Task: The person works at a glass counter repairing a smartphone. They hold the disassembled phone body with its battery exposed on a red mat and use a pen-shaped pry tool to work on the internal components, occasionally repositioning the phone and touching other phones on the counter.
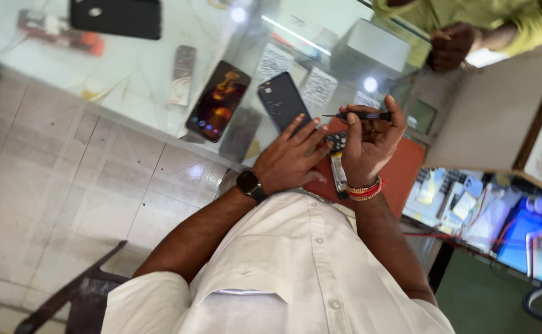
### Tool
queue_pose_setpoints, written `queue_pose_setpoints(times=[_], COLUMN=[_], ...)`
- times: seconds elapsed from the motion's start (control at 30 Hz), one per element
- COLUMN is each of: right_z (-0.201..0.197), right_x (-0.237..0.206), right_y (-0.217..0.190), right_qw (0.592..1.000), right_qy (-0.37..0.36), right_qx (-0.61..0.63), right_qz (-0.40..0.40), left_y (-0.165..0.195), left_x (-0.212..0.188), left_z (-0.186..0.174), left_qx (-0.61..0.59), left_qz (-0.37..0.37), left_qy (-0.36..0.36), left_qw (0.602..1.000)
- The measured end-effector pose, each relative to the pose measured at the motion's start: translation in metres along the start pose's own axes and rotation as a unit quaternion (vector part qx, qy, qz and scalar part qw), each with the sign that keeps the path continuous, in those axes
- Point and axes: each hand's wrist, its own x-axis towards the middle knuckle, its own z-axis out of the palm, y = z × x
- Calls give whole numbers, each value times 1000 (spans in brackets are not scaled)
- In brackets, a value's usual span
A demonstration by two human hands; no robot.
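Screwdriver work on a phone at the tabletop edge
Left hand (291,159) lies flat, fingers spread, pinning the phone (283,102); right hand (370,142) pinches the screwdriver (356,115). Best keep the tip square.

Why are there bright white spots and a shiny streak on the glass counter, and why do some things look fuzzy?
In the head view, lamps overhead glare off the glass counter as round spots and one streak; the dark phone under the left hand looks fairly sharp, as does the screwdriver in the right hand; the red object at the far corner is blurred.
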Motion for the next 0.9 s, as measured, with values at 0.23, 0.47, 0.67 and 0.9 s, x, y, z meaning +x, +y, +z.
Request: queue_pose_setpoints(times=[0.23,0.47,0.67,0.9], right_z=[-28,-40,-47,-48], right_x=[-27,-42,-46,-50], right_y=[-9,-22,-23,-23], right_qw=[993,989,992,992], right_qy=[88,114,104,103], right_qx=[34,44,20,19], right_qz=[66,80,69,71], left_y=[5,10,6,9], left_x=[-3,23,23,24], left_z=[-11,32,59,55], left_qx=[-111,-567,-675,-685], left_qz=[-68,-276,-244,-237], left_qy=[131,68,47,44], left_qw=[983,773,695,687])
